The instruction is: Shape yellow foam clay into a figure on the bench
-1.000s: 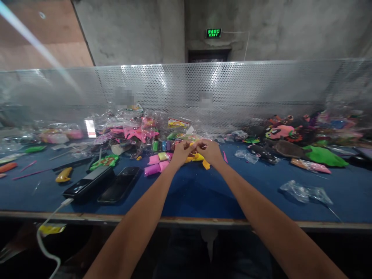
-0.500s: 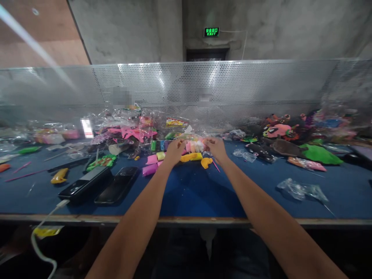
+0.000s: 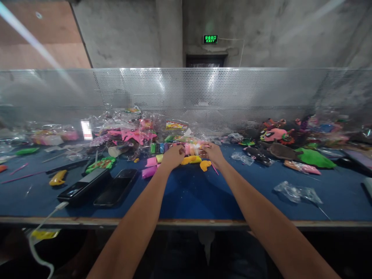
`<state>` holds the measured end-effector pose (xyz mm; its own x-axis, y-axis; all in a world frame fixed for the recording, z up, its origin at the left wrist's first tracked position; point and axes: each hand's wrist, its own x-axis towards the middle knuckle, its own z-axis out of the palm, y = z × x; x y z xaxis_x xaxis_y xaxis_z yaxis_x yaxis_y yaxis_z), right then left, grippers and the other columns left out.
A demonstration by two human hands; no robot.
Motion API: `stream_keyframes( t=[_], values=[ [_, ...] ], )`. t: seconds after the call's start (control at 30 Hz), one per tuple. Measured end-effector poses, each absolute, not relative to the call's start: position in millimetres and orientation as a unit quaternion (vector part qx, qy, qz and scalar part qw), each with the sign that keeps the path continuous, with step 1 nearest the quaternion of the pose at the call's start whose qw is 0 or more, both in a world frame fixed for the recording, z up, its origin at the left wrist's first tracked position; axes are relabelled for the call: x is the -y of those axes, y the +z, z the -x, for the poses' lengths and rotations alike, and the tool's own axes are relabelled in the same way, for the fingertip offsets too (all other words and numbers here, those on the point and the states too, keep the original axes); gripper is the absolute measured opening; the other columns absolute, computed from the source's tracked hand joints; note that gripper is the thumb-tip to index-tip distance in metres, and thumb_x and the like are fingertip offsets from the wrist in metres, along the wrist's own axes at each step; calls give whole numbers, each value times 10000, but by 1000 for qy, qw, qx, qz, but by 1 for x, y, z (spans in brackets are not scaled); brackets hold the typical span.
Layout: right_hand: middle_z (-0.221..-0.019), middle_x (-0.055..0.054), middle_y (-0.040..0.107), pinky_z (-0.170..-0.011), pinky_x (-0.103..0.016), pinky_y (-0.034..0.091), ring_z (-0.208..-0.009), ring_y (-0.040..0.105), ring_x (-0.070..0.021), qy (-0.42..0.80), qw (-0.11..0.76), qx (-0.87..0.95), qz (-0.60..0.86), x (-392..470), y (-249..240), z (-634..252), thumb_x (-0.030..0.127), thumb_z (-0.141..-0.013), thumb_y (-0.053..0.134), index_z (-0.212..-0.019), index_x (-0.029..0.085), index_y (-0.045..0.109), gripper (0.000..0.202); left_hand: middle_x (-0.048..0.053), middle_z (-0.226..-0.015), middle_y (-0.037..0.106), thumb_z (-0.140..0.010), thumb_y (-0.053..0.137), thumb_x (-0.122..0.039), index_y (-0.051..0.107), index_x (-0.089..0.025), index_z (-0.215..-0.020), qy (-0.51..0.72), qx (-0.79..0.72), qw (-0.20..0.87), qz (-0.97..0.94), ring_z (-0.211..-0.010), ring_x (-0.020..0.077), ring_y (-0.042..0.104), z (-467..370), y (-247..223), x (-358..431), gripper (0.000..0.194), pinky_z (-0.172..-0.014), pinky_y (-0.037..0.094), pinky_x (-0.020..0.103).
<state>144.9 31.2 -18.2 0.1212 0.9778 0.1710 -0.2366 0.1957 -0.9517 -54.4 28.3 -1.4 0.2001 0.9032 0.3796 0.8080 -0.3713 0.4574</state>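
A row of small pink, white and orange packets (image 3: 194, 149), which look like modelling clay in clear wrap, lies between my two hands. My left hand (image 3: 173, 155) is closed at the left end of the row, its fingertips curled against the packets. At the right end my right hand (image 3: 213, 152) has thumb and fingers pinched on them. Just in front lie a yellow packet (image 3: 192, 159) and an orange-yellow lump (image 3: 205, 166). Purple packets (image 3: 149, 172) and a pink packet (image 3: 151, 162) are left of my left hand. A thin pink stick (image 3: 214, 169) lies below my right hand.
A black phone (image 3: 116, 188) and a cabled black device (image 3: 84, 188) lie front left. Pink star-shaped pieces (image 3: 136, 134) and clear bags are heaped behind. Plush toys (image 3: 276, 135) and a crumpled plastic bag (image 3: 298, 192) are on the right. A perforated metal screen (image 3: 247, 87) borders the table.
My left hand has moved slightly down and left, and its fingers are more curled. My right hand has shifted slightly down. The camera view has tilted a little.
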Motion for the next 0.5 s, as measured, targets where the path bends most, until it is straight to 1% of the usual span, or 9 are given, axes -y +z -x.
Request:
stream_keyframes(
  t=[0.07,0.13,0.2,0.27,0.37,0.43,0.5],
  values=[
    [-655,20,651,-509,-225,552,-522,591,-93,469,628,461,417,-32,-19,-146,129,-746,709,-847,183,670,122,108,-1048,739,-840,542,-281,745,-227,-969,274,-567,63,-774,-958,287,669,56,-4,-29,246,-798,491,363],
    [-634,29,622,-505,-219,548,-513,562,-83,460,622,469,426,-33,-21,-146,120,-722,716,-827,176,686,122,118,-993,745,-849,563,-379,759,-222,-910,241,-564,62,-788,-952,289,678,58,-8,-33,258,-798,491,348],
    [-604,32,601,-528,-223,558,-518,555,-83,465,612,473,431,-35,-22,-147,98,-697,718,-798,166,696,123,121,-933,745,-820,602,-496,765,-221,-860,213,-558,71,-799,-936,293,684,60,-13,-37,321,-796,493,336],
    [-576,31,591,-564,-234,573,-522,559,-87,480,605,472,426,-37,-23,-146,83,-682,714,-781,160,700,126,128,-942,748,-769,647,-555,765,-222,-847,200,-558,72,-802,-944,306,685,61,-17,-41,362,-800,496,340],
    [-585,24,598,-609,-261,592,-540,579,-100,496,618,459,402,-37,-23,-145,113,-690,726,-748,166,687,87,134,-1001,753,-722,701,-513,760,-226,-886,204,-556,64,-803,-963,320,681,59,-19,-43,336,-813,497,357],
    [-612,17,615,-624,-277,599,-554,593,-109,501,629,452,387,-35,-21,-144,150,-703,743,-735,174,676,78,129,-964,754,-729,699,-477,751,-223,-889,216,-560,61,-798,-935,314,683,57,-17,-42,305,-815,494,361],
    [-647,12,639,-621,-273,594,-559,599,-108,509,627,448,383,-34,-19,-144,167,-713,751,-765,178,680,88,127,-910,744,-759,676,-470,739,-210,-879,248,-561,49,-788,-903,302,679,56,-12,-40,293,-815,488,362]
  ],
)
